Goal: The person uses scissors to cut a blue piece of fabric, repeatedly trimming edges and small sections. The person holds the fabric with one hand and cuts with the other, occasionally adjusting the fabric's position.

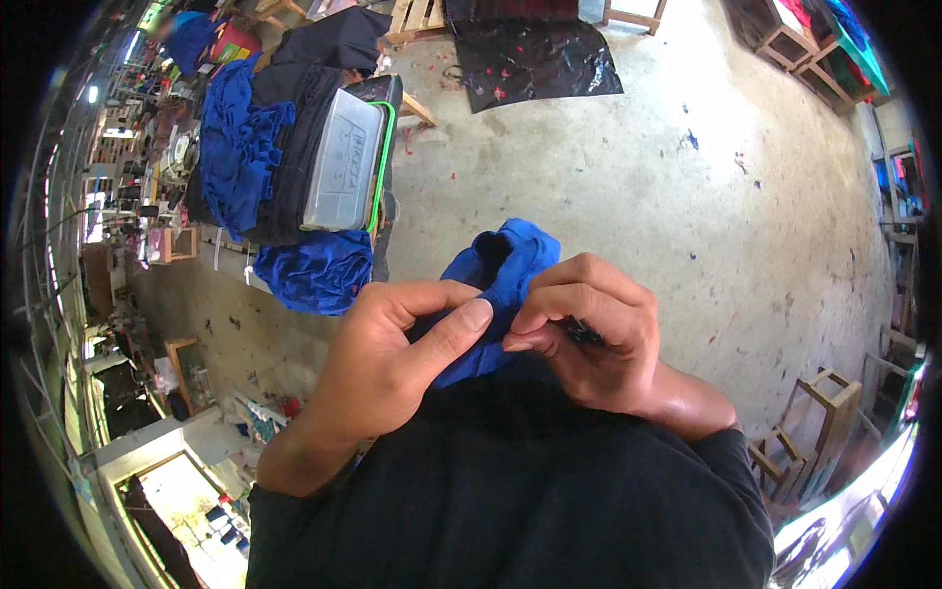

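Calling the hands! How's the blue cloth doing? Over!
Left hand pinching blue cloth. Right hand close beside it, dark item within, hold unclear. Nothing seen blocking; plastic bin off left.

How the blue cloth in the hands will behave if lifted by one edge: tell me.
The blue cloth is probably floppy, since it bends into loose folds around a dark opening. It looks light, a small piece that the left hand pinches at one part. It seems unlikely to slip much, as its surface looks dull rather than glossy.
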A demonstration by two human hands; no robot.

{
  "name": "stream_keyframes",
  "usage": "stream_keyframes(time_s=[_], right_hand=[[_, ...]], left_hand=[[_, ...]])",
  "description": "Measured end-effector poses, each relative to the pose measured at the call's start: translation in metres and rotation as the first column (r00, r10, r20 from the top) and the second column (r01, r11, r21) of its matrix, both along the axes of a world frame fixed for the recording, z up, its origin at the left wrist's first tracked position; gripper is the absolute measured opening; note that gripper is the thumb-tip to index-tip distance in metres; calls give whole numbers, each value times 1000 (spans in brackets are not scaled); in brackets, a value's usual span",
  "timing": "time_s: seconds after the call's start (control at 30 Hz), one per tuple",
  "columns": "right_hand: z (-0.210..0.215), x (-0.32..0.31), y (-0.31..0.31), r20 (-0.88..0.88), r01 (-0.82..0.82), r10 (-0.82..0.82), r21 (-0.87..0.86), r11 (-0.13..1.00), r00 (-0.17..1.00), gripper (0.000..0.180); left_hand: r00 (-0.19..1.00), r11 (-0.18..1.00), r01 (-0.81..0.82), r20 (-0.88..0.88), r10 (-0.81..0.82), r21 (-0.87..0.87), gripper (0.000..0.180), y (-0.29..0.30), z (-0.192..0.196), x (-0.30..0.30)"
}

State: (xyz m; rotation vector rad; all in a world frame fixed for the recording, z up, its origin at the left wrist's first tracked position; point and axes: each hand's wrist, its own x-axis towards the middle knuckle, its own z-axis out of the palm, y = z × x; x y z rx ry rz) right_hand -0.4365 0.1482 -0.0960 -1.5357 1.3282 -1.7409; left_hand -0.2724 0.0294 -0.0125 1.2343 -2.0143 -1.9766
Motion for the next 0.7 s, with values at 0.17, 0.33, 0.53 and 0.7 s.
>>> stream_keyframes(time_s=[0.17,0.33,0.53,0.7], right_hand=[[2,1,-8,-76,52,-51,11,999,996,35],[-10,-7,-13,-34,165,-167,-37,986,985,32],[-12,-8,-9,574,-174,120,39,984,810,10],[-36,-56,-14,728,27,-114,131,991,676,5]], left_hand=[[1000,1000,-10,-24,11,19,20,1,-3,-2],[997,999,-38,-65,38,5,19,1,-9,-4],[993,995,-44,-102,54,93,17,-5,-24,4],[980,981,-157,-105,169,110,19,-4,-25,11]])
